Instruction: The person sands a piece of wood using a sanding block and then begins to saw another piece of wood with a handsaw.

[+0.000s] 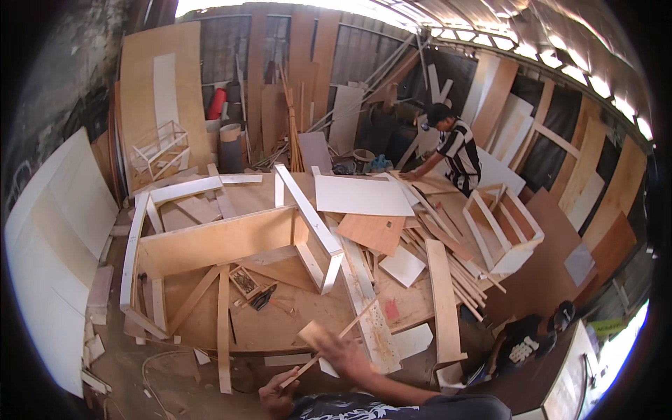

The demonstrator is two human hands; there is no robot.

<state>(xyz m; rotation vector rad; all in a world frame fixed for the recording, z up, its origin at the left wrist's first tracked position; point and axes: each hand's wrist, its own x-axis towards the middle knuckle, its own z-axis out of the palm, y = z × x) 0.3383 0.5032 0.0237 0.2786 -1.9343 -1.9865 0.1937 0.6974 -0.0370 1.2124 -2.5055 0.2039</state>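
Low at the front, my left hand is closed round the near end of a thin wooden strip. The strip slants up and away to the right, over the table's front edge. My right hand lies across the strip's middle, its fingers bent and somewhat blurred. A small flat tan piece sticks out from under those fingers; whether it is sandpaper or a thin block I cannot tell. Just beyond stands a wooden frame with white edges, resting on the worktable.
Pliers and a small box of bits lie inside the frame. White panels and loose strips cover the table's right. One person works at the far side; another is low at right.
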